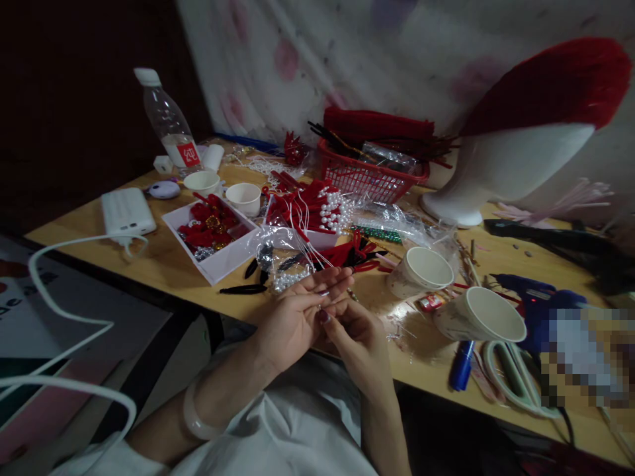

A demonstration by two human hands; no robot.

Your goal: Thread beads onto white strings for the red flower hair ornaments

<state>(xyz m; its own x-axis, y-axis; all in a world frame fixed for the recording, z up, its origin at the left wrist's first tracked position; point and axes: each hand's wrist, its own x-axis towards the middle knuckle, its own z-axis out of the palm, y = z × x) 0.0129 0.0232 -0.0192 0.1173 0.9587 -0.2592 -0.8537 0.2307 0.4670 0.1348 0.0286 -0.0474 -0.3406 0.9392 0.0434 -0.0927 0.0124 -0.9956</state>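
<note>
My left hand [292,324] is turned palm up, its fingers stretched out flat and its thumb lying across them. Against that palm, my right hand [357,337] is closed in a pinch of thumb and fingers; whatever small thing is in it is too tiny to make out. Just beyond the fingertips lies a clear bag of silvery beads [292,280]. Behind it, red fuzzy pieces with white pearl beads [333,210] fill a white box, and thin white strands [306,239] trail toward my hands. Black and red fuzzy stems [354,254] lie nearby.
An open white box [223,264] holds red pieces. Paper cups [429,268] stand to the right, near a blue marker [462,365], scissors [510,380] and a glue gun [536,297]. A red basket [372,182], a bottle [171,125] and a white foam head [520,165] stand behind.
</note>
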